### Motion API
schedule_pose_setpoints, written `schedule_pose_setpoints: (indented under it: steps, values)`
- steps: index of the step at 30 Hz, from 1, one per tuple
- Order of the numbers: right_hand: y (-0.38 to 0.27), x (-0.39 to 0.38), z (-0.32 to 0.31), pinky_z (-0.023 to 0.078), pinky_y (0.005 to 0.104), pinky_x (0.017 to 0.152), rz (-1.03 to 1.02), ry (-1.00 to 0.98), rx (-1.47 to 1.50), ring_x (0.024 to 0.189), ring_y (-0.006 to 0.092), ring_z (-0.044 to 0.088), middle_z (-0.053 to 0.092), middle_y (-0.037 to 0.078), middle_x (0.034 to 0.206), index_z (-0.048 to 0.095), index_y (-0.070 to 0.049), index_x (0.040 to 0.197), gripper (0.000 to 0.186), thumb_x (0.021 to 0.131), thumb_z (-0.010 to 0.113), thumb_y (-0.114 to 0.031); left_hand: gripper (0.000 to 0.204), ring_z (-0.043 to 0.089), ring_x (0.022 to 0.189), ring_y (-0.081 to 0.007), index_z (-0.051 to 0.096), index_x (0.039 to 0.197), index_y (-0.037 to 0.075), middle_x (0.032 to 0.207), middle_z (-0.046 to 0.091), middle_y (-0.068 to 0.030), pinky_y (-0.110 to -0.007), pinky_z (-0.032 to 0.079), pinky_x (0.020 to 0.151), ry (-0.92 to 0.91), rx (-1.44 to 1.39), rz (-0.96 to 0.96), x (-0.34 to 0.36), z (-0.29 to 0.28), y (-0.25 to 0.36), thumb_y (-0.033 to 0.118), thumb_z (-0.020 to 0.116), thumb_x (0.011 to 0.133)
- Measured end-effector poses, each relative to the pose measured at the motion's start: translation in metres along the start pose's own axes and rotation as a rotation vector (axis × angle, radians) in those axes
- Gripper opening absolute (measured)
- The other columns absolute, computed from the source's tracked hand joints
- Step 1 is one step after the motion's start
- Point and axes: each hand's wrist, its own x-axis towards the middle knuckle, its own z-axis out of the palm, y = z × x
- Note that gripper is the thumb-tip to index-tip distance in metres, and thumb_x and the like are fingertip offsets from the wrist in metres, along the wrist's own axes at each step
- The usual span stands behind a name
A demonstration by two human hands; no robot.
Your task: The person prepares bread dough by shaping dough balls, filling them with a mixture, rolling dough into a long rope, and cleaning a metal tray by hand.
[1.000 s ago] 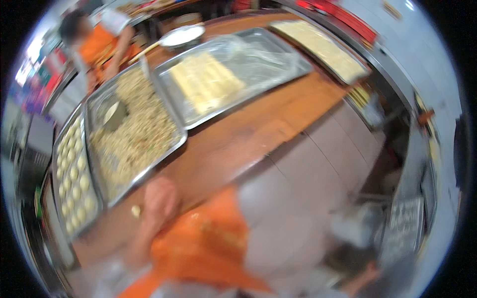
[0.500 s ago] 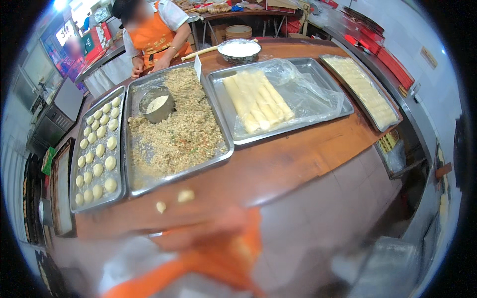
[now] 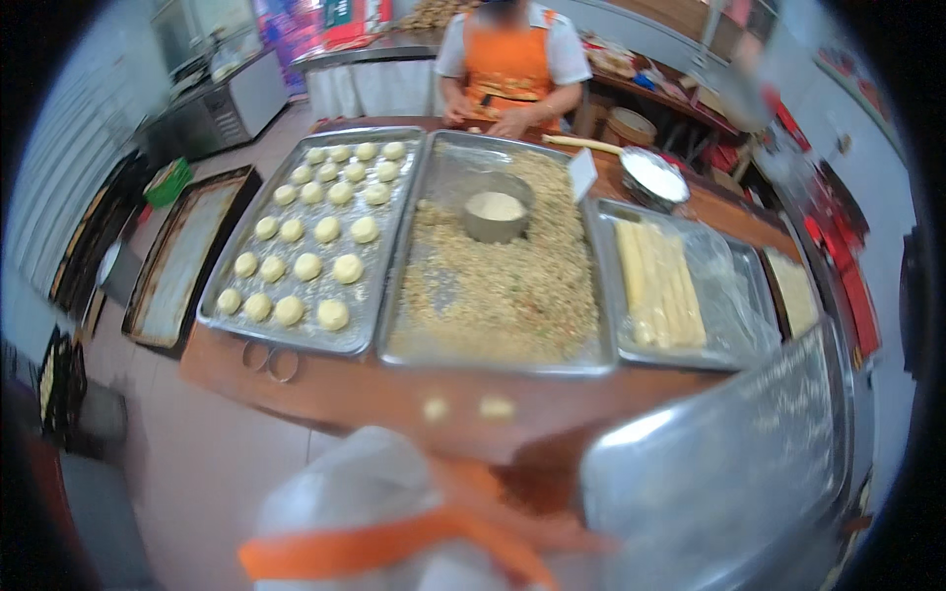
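Observation:
My left hand point(image 3: 537, 522), smeared by motion, reaches across my orange apron to the near edge of a tilted metal tray point(image 3: 714, 458) dusted with white at the lower right; I cannot tell its grip. My right hand is not visible. Two small dough pieces point(image 3: 497, 408) lie on the wooden table point(image 3: 394, 399). Beyond them are a tray of round dough pieces point(image 3: 328, 229), a tray of crumbly filling point(image 3: 527, 300) holding a round metal container point(image 3: 493, 227), and a tray point(image 3: 734, 350) with dough strips point(image 3: 645, 281) under plastic.
A co-worker in an orange apron point(image 3: 507, 69) stands across the table, hands at its far edge. A white bowl point(image 3: 655, 177) and a long dough roll point(image 3: 581, 143) lie there. Two metal rings point(image 3: 283, 365) sit at the left edge. An empty baking pan point(image 3: 187, 251) stands left.
The view has swung left. A large metal tray has come up at the lower right beside the table, and my left arm has moved across toward it.

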Motion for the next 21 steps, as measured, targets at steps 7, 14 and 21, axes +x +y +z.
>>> schedule_pose_setpoints:
  steps: [7,14,21]
  values:
    - [-0.017,0.008,0.125,0.044,0.0385,0.083,0.23,-0.32,0.253,0.102,0.0241,0.048,0.046,0.014,0.119,0.03,-0.003,0.131,0.055,0.08,0.053,-0.007,0.029,0.056,0.089,-0.0233,0.055,0.104,-0.001,0.097,0.059,-0.0111,-0.034,0.047,0.077,0.903,-0.351,0.305,-0.148,-0.056,-0.012,0.019,0.052,0.083]
    - [-0.041,0.008,0.263,0.042,0.0379,0.086,0.487,-0.66,0.365,0.106,0.0235,0.047,0.043,0.012,0.123,0.026,-0.004,0.134,0.057,0.082,0.049,-0.004,0.023,0.055,0.088,-0.0268,0.055,0.093,-0.003,0.091,0.056,-0.0141,-0.04,0.044,0.083,1.67,-0.517,0.657,-0.282,-0.134,-0.138,0.01,0.048,0.076]
    - [-0.018,-0.017,0.403,0.043,0.0292,0.084,0.275,-1.386,-0.097,0.101,0.0161,0.049,0.05,0.01,0.113,0.028,-0.003,0.13,0.051,0.084,0.049,-0.001,0.039,0.055,0.088,-0.0274,0.047,0.105,-0.004,0.095,0.054,-0.0136,-0.041,0.045,0.081,1.943,-1.01,0.554,-0.416,-0.137,-0.126,0.016,0.049,0.071]
